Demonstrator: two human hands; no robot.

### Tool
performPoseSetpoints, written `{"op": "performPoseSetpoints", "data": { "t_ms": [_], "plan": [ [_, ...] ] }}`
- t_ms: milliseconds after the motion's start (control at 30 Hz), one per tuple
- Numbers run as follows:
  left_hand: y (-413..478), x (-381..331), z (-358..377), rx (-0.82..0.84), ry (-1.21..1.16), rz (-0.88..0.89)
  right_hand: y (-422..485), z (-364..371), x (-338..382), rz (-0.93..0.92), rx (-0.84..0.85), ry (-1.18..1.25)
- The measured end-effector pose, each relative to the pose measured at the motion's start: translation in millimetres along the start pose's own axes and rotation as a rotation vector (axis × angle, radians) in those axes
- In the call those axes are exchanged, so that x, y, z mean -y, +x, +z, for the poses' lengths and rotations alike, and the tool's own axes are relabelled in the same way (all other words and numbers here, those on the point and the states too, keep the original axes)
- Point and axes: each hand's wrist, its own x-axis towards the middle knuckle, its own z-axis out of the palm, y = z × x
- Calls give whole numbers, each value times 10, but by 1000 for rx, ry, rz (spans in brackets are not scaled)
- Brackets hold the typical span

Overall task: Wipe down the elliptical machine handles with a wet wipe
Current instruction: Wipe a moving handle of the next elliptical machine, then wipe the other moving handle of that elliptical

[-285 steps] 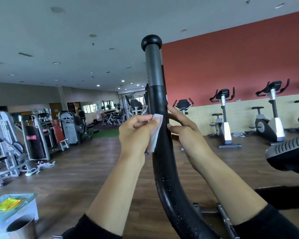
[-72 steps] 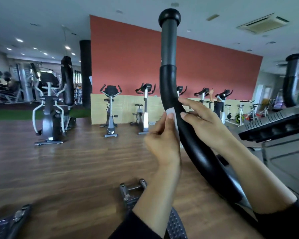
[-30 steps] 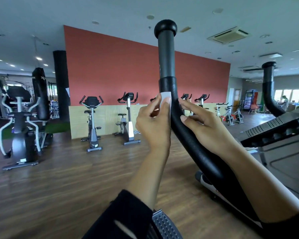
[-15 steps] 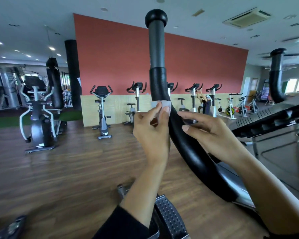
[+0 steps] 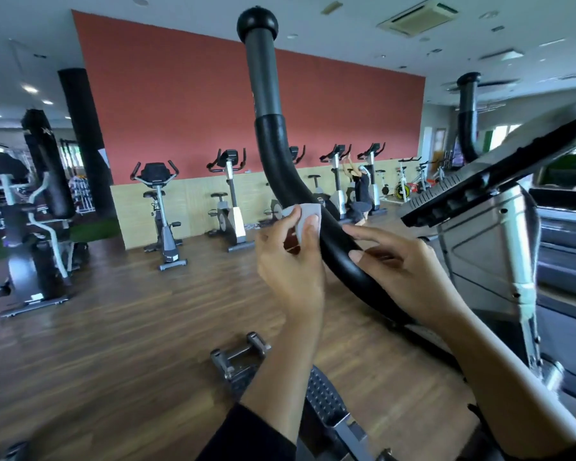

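Note:
The elliptical's left handle [image 5: 273, 154] is a curved black foam tube with a grey upper section and a round black cap. A small white wet wipe [image 5: 305, 216] lies against the handle's left side at mid-height. My left hand [image 5: 290, 264] pinches the wipe between thumb and fingers and holds it to the foam. My right hand [image 5: 399, 264] rests its fingers on the right side of the handle, just below the wipe. The second handle [image 5: 468, 121] stands at the far right, behind the console.
The elliptical's console [image 5: 499, 174] and silver post [image 5: 519, 247] fill the right side. A foot pedal [image 5: 323, 397] sits below my arms. Exercise bikes [image 5: 160, 211] line the red wall, a person [image 5: 359, 191] kneels among them, and another elliptical [image 5: 24, 234] stands left.
Both hands have slid down the handle with the wipe, from just under the grey section to the curved middle part. The view has tilted slightly downward.

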Motion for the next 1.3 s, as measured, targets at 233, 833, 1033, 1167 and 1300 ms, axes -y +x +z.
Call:
{"op": "performPoseSetpoints", "data": {
  "t_ms": [233, 833, 1033, 1167, 1300],
  "plan": [
    [-423, 163, -140, 92, -72, 21, -337, 59, 18, 40, -175, -140],
    [-568, 823, -1317, 609, 71, 8, -1367, 944, -203, 146, -151, -618],
    [-676, 1561, -2027, 610, 282, -118, -1646, 1719, -536, 290, 88, -610],
    [-640, 2004, -2489, 627, 452, -202, -1692, 2296, -749, 317, 224, -565],
    [-508, 2387, -2841, 569, 561, -321, -1631, 2942, -977, 297, 374, -520]
  ]
}}
